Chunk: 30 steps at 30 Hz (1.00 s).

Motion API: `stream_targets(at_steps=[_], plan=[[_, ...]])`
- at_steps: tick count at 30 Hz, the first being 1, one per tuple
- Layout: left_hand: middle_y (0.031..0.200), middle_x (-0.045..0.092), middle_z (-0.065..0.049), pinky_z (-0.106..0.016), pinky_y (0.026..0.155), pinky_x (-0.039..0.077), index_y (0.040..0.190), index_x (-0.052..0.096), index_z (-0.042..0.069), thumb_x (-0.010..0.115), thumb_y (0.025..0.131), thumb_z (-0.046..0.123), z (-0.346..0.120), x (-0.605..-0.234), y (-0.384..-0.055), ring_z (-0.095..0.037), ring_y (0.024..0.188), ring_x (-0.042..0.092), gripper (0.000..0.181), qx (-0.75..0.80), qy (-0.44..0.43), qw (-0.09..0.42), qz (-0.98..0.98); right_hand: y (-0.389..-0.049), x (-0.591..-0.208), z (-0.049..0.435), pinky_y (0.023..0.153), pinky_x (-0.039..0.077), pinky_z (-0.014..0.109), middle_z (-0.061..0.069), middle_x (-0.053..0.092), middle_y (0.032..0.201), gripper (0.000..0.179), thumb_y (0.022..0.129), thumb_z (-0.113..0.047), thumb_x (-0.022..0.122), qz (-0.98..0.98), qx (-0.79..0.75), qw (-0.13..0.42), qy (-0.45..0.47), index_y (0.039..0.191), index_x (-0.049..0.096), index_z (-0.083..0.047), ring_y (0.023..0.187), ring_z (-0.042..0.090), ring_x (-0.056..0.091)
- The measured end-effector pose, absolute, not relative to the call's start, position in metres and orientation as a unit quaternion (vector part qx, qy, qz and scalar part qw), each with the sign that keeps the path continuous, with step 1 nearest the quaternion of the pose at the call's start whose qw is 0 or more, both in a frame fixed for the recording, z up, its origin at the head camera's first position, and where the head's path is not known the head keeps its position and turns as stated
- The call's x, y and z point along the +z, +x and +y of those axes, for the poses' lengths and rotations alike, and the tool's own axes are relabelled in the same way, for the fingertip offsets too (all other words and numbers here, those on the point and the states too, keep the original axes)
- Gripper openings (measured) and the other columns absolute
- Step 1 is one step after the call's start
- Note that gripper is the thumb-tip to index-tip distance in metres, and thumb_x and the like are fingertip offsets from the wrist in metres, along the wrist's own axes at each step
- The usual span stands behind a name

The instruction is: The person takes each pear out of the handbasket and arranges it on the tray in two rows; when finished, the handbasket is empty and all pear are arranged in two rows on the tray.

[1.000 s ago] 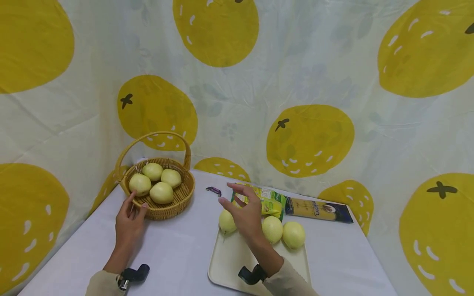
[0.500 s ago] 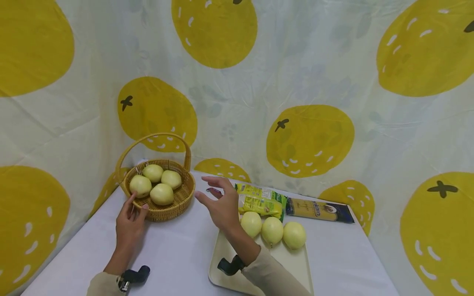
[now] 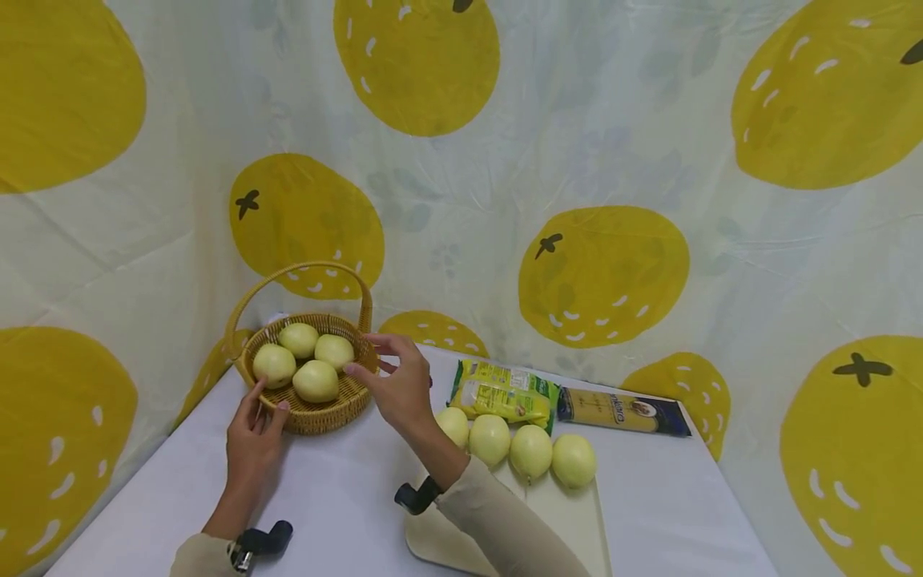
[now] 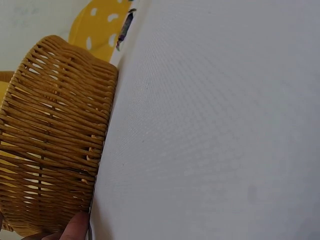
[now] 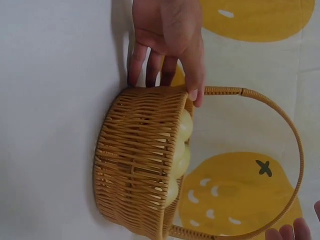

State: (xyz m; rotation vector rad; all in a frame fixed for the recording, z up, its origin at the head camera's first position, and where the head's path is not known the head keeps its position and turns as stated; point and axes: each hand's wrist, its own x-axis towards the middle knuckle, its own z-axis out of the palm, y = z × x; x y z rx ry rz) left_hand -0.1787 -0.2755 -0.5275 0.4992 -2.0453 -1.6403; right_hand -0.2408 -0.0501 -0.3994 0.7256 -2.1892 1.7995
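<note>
A brown wicker basket (image 3: 324,417) with a tall handle (image 3: 313,266) stands on the table, holding several pale yellow-green round fruits (image 3: 316,381). My left hand (image 3: 252,449) touches its front-left side. In the right wrist view, the straight fingers of that left hand (image 5: 167,30) meet the wall and rim. The left wrist view shows one fingertip (image 4: 76,227) low against the weave. Close to the right rim is my right hand (image 3: 404,389), thumb and fingers spread, nothing between them. Its fingertips (image 5: 295,231) appear near the handle in the right wrist view; contact is unclear.
A cream tray (image 3: 570,529) carries a row of similar fruits (image 3: 530,452) at its far edge. Behind lie a yellow-green bag (image 3: 505,393) and a blue-and-gold packet (image 3: 623,411). A small purple-wrapped piece (image 4: 125,30) is mostly hidden behind the right hand in the head view.
My right hand has moved left from above the tray to the basket's right rim, its fingers still spread. The left hand has stayed at the basket, and the fruits have not moved.
</note>
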Motion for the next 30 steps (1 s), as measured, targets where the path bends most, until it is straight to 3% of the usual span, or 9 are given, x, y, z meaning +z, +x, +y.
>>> stream_targets(at_steps=[5,10,17,23,30], plan=[[0.179,0.017,-0.004,-0.051,0.135,0.024,0.169,0.030,0.030,0.059,0.110,0.036,-0.274,-0.527,-0.179,-0.029,0.165,0.020,0.067,-0.597,0.177,0.236,-0.746,-0.246,-0.403,-0.063,0.093,0.061,0.024,-0.001,0.069,0.129,0.045,0.087,-0.025,0.091,-0.758,0.587,0.078,0.274,0.128,0.076,-0.030,0.115,0.014,0.063],[0.179,0.017,-0.004,-0.051,0.135,0.024,0.170,0.029,0.029,0.058,0.110,0.036,-0.273,-0.525,-0.177,-0.029,0.165,0.019,0.066,-0.593,0.177,0.236,-0.749,-0.253,-0.408,-0.080,0.094,0.061,0.019,-0.004,0.068,0.133,0.048,0.088,-0.024,0.090,-0.766,0.569,0.045,0.296,0.133,0.075,-0.027,0.119,0.016,0.066],[0.179,0.019,-0.005,-0.051,0.134,0.026,0.170,0.029,0.027,0.059,0.110,0.034,-0.273,-0.524,-0.177,-0.031,0.165,0.021,0.067,-0.591,0.178,0.239,-0.750,-0.266,-0.410,-0.108,0.100,0.066,0.040,-0.003,0.069,0.137,0.047,0.089,-0.018,0.089,-0.765,0.562,0.022,0.314,0.133,0.074,-0.021,0.120,0.016,0.066],[0.179,0.018,-0.005,-0.052,0.134,0.025,0.170,0.030,0.026,0.059,0.110,0.032,-0.273,-0.523,-0.177,-0.032,0.164,0.021,0.067,-0.599,0.178,0.237,-0.744,-0.278,-0.413,-0.124,0.101,0.065,0.037,-0.004,0.072,0.135,0.044,0.090,-0.017,0.088,-0.764,0.562,0.016,0.315,0.132,0.075,-0.019,0.118,0.015,0.068],[0.177,0.023,-0.004,-0.051,0.134,0.027,0.169,0.031,0.024,0.060,0.110,0.030,-0.273,-0.523,-0.178,-0.031,0.164,0.023,0.066,-0.594,0.181,0.241,-0.745,-0.292,-0.423,-0.135,0.104,0.062,0.034,-0.009,0.075,0.127,0.038,0.090,-0.021,0.088,-0.767,0.565,0.012,0.304,0.126,0.077,-0.026,0.118,0.018,0.070]])
